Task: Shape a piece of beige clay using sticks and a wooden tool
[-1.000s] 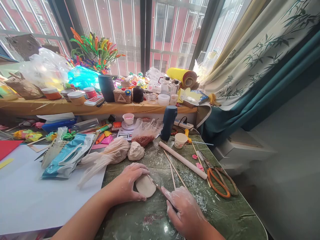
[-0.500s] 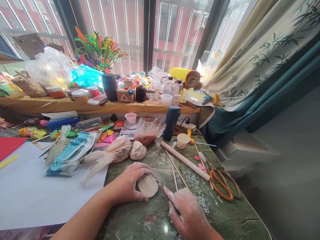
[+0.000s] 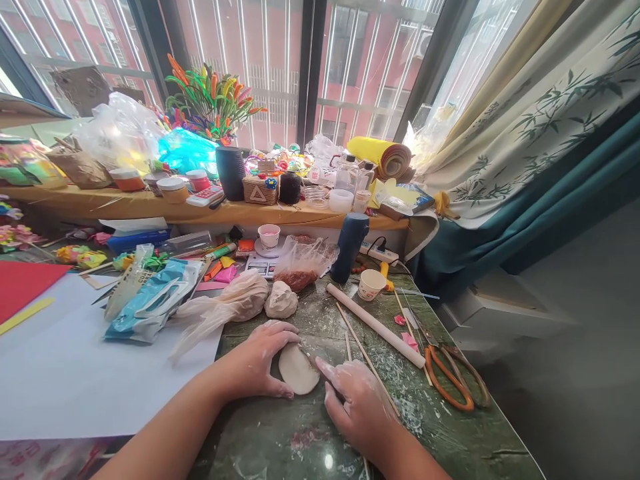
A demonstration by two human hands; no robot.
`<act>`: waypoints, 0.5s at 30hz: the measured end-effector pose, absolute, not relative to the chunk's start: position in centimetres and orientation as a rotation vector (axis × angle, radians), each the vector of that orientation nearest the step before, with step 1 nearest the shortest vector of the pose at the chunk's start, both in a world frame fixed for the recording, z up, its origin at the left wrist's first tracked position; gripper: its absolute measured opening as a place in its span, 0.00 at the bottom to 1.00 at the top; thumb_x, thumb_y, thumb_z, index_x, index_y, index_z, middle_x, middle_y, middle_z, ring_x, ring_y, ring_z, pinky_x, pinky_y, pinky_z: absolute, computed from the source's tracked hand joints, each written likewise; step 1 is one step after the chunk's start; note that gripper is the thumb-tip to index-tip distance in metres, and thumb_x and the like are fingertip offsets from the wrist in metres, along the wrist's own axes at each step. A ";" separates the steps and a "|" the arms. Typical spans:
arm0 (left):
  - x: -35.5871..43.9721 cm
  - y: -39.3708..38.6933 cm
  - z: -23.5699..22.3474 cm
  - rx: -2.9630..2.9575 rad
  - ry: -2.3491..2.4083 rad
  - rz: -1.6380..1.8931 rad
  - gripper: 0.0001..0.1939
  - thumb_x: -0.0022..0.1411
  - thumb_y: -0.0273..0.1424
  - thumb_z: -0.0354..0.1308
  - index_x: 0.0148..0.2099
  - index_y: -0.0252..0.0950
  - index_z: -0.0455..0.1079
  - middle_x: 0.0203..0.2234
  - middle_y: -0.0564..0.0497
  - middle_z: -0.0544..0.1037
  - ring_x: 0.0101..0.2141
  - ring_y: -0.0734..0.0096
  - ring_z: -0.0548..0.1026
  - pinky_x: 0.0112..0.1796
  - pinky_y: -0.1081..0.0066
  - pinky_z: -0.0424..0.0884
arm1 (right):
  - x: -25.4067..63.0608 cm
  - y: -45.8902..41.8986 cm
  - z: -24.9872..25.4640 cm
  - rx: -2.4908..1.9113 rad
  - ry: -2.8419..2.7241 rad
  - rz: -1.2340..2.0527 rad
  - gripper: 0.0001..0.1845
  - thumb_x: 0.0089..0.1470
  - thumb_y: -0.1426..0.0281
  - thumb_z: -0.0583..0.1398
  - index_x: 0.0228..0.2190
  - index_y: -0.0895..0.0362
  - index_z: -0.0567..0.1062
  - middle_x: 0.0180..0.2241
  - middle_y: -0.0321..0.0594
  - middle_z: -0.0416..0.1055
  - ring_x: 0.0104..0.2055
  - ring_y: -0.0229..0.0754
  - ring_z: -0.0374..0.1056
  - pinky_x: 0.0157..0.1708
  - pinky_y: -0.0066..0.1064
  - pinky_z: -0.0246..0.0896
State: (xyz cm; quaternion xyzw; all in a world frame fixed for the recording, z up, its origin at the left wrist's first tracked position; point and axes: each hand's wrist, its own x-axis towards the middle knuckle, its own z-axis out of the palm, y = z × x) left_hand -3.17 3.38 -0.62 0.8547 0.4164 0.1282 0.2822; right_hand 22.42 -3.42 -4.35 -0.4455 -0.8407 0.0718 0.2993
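left hand (image 3: 267,359): nearer, spread unclenched around clay disc's (image 3: 300,371) left rim | disc: flat on bench (image 3: 265,437), long axis forward | right hand (image 3: 357,400): grasping slim tool (image 3: 334,387), disc to its left

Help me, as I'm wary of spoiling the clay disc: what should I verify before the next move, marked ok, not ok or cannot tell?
1. Left hand around the clay disc: ok, cupped at its left side.
2. Right hand holding the thin tool: ok.
3. Thin tool's tip touching the clay disc: cannot tell, too blurred.
4. Rolling pin clear of the clay disc: ok, lying apart, farther right.
5. Table free of residue: not ok, white residue lies near the rolling pin.
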 end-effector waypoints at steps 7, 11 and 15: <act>-3.3 3.4 -0.9 2.290 1.110 0.347 0.41 0.42 0.45 0.78 0.58 0.42 0.71 0.60 0.42 0.70 0.61 0.42 0.66 0.63 0.48 0.59 | 22.6 -3.8 -4.6 -1.177 -2.234 0.162 0.23 0.59 0.76 0.55 0.54 0.56 0.75 0.30 0.39 0.76 0.31 0.46 0.69 0.35 0.37 0.62; -3.3 3.4 -1.0 2.290 1.100 0.343 0.41 0.42 0.45 0.78 0.58 0.42 0.71 0.60 0.42 0.70 0.61 0.41 0.66 0.63 0.48 0.59 | 22.9 -4.4 -5.0 -1.185 -2.240 0.167 0.24 0.57 0.77 0.55 0.54 0.56 0.75 0.30 0.39 0.75 0.31 0.46 0.69 0.35 0.38 0.63; -3.2 3.4 -0.8 2.293 1.098 0.359 0.41 0.42 0.43 0.78 0.58 0.43 0.71 0.60 0.43 0.71 0.61 0.43 0.67 0.63 0.49 0.60 | 23.3 -4.9 -5.2 -1.168 -2.248 0.134 0.24 0.58 0.78 0.54 0.55 0.56 0.74 0.27 0.38 0.73 0.29 0.45 0.67 0.32 0.37 0.61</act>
